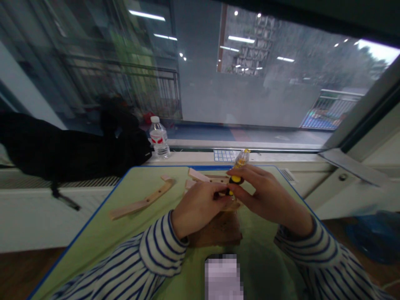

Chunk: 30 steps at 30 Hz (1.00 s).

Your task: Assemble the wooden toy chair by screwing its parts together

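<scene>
While a black bundle [78,146] sits on the sill at the far left, well out of the way, the green table [131,187] holds a curved wooden strip [151,197] with holes in it, lying loose and apart from the work. A water bottle [160,139] stands on the sill just beyond. Next comes the left hand [200,208], fingertips drawn in low by the tool; they are partly hidden, so I cannot tell whether they pinch a screw, the wood or the tool itself. Past those fingers lie a pale wooden bar [199,175] and a holed wooden piece [215,179], with a brown block [217,231] nearer the body. The screwdriver [236,179] stands tilted over these parts, near the far edge of the table, its top leaning right and away. At the right, the right hand [265,196] grips its handle between thumb and fingers. To do this well, I'd bring the handle into line with the hole, press steadily down while turning in short twists, and let the left hand brace the wood, its fingertips clear of the tip should it slip.
</scene>
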Available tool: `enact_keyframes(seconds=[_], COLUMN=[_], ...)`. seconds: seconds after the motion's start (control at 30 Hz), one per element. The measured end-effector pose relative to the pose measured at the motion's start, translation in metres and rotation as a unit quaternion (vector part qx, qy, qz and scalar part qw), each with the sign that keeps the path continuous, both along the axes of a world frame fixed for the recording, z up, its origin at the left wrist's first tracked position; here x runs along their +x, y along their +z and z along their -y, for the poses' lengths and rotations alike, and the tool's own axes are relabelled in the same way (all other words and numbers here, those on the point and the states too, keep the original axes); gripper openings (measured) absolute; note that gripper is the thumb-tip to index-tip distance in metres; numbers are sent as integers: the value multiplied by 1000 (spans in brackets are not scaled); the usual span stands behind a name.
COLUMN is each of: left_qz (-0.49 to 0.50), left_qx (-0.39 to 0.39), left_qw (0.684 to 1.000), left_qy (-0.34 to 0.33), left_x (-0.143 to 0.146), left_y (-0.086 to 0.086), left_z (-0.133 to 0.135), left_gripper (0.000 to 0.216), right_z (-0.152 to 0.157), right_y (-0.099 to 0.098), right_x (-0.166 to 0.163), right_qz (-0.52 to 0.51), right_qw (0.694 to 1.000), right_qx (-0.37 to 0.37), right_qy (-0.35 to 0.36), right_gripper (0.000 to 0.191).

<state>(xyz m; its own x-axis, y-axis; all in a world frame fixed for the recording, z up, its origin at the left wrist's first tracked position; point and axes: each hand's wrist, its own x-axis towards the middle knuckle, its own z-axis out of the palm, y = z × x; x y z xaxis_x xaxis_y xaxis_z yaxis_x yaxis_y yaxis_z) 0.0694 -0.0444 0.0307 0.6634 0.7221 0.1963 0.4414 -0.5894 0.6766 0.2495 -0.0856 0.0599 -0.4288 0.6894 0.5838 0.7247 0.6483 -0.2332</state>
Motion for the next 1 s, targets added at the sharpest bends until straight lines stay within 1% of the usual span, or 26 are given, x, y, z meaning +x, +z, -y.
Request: enact_keyframes(seconds=[0.1, 0.2, 0.33, 0.57, 0.77, 1.0], left_qz=[-9, -15, -12, -17, -22, -23], left_qx=[10, 13, 14, 8, 22, 25], left_qw=[1000, 999, 999, 999, 999, 999], left_qy=[26, 36, 36, 43, 37, 34], left_x=[0, 1, 1, 1, 1, 0], left_y=[0, 0, -1, 0, 0, 0], left_z=[0, 1, 0, 1, 1, 1], left_gripper=[22, 23, 23, 24, 24, 21], right_z=[1, 1, 0, 2, 4, 3], right_y=[1, 1, 0, 1, 4, 2], right_x=[0, 0, 1, 1, 0, 1], right_qz=[4, 5, 8, 2, 4, -1], right_qw=[1000, 1000, 1000, 1000, 1000, 1000], right_qx=[3, 4, 3, 5, 6, 14], right_qy=[-4, -6, -4, 0, 11, 13], right_gripper=[25, 25, 25, 32, 31, 29])
